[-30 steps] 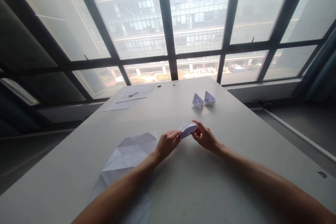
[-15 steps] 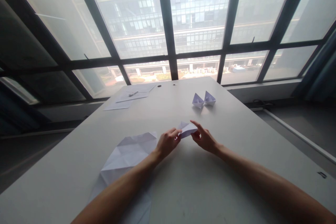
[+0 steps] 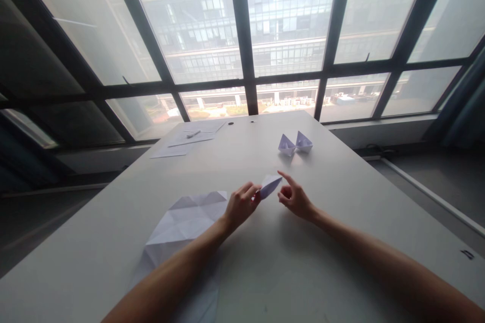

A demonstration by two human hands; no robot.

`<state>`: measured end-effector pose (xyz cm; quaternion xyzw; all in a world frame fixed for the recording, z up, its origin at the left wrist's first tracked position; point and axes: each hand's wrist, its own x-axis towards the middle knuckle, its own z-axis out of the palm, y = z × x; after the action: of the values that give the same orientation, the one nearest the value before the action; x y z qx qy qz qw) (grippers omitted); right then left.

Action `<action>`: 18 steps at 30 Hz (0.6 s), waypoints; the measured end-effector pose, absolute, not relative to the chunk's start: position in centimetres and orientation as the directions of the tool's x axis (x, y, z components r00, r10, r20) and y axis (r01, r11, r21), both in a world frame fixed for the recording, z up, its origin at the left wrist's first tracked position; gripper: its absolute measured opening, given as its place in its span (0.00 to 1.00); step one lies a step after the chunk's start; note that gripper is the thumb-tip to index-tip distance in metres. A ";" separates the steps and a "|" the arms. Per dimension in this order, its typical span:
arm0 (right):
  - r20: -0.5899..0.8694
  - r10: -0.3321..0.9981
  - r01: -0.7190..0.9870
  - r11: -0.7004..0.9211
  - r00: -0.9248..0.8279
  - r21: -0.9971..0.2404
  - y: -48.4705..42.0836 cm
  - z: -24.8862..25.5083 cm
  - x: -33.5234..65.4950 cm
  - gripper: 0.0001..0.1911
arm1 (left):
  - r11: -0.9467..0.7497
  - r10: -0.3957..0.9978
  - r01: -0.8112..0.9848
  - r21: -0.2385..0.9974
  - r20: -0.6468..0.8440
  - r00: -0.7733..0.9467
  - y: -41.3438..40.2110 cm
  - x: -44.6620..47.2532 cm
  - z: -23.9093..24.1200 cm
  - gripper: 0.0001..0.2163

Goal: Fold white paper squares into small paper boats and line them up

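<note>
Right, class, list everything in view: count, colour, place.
Table: one, white, centre
Folded paper: one, white, centre
Paper boats: two, white, table's far right
Creased paper: at least one, white, near left
Flat sheets: several, white, far left
Unclear small object: one, whitish, on flat sheets
Marks: several, dark, table's far end and right
Windows: several, dark frames, behind table
Building: one, pale, outside
Curtains: two, blue, both sides
Bar: one, white, right
Forearms: two, bare, foreground
Left hand: one, holding folded paper
Right hand: one, beside folded paper
</note>
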<state>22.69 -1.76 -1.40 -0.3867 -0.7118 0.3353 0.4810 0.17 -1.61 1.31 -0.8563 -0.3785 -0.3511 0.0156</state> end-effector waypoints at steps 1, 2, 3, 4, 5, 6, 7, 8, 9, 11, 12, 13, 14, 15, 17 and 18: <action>0.427 0.866 0.222 0.484 -0.260 -0.846 -1.8 -1.4 22.6 0.34 | -0.718 0.636 0.648 0.253 0.616 0.464 -1.7 0.2 1.3 0.08; 0.427 0.860 0.218 0.490 -0.282 -0.844 -1.9 -1.4 22.6 0.32 | -0.722 0.637 0.639 0.265 0.616 0.464 -1.7 0.2 1.4 0.09; 0.421 0.856 0.216 0.491 -0.301 -0.844 -1.9 -1.3 22.6 0.31 | -0.724 0.638 0.634 0.273 0.615 0.464 -1.7 0.2 1.4 0.09; 0.411 0.855 0.219 0.487 -0.315 -0.845 -2.0 -1.3 22.5 0.32 | -0.724 0.640 0.631 0.278 0.612 0.465 -1.7 0.3 1.4 0.09; 0.396 0.859 0.228 0.477 -0.324 -0.849 -2.0 -1.3 22.5 0.35 | -0.724 0.643 0.630 0.282 0.607 0.467 -1.7 0.3 1.3 0.09; 0.379 0.865 0.241 0.465 -0.328 -0.852 -2.0 -1.4 22.5 0.38 | -0.723 0.647 0.629 0.286 0.601 0.469 -1.7 0.3 1.3 0.09; 0.365 0.872 0.258 0.453 -0.325 -0.853 -2.1 -1.5 22.5 0.42 | -0.723 0.650 0.627 0.292 0.596 0.472 -1.7 0.3 1.2 0.09; 0.358 0.880 0.278 0.445 -0.312 -0.851 -2.1 -1.5 22.5 0.44 | -0.724 0.652 0.620 0.303 0.593 0.471 -1.7 0.3 1.2 0.09; 0.357 0.886 0.302 0.440 -0.295 -0.846 -2.0 -1.6 22.5 0.45 | -0.726 0.655 0.608 0.323 0.595 0.466 -1.8 0.4 1.1 0.09; 0.378 0.891 0.353 0.449 -0.254 -0.821 -1.9 -1.6 22.5 0.42 | -0.719 0.673 0.572 0.395 0.602 0.430 -1.8 0.6 1.1 0.09; 0.403 0.887 0.380 0.462 -0.227 -0.802 -1.9 -1.6 22.5 0.39 | -0.707 0.691 0.548 0.447 0.602 0.400 -1.8 0.7 1.1 0.09; 0.436 0.877 0.404 0.480 -0.202 -0.778 -1.8 -1.5 22.6 0.34 | -0.687 0.716 0.520 0.507 0.594 0.367 -1.9 0.8 1.1 0.09; 0.475 0.861 0.423 0.505 -0.181 -0.753 -1.7 -1.4 22.6 0.29 | -0.661 0.745 0.487 0.571 0.575 0.338 -1.9 0.9 1.2 0.10; 0.517 0.840 0.434 0.532 -0.163 -0.727 -1.6 -1.2 22.7 0.24 | -0.631 0.774 0.448 0.633 0.548 0.316 -1.8 1.0 1.2 0.10; 0.581 0.798 0.437 0.584 -0.156 -0.684 -1.4 -0.9 23.0 0.16 | -0.568 0.822 0.368 0.736 0.486 0.298 -1.7 1.2 1.2 0.12; 0.598 0.784 0.435 0.603 -0.167 -0.669 -1.2 -0.8 23.1 0.14 | -0.539 0.839 0.333 0.773 0.457 0.296 -1.6 1.2 1.1 0.12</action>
<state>23.13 -1.23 -0.84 -0.4095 -0.7437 0.1749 0.4986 1.17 -1.55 1.15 -0.7541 -0.3885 -0.4484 -0.2817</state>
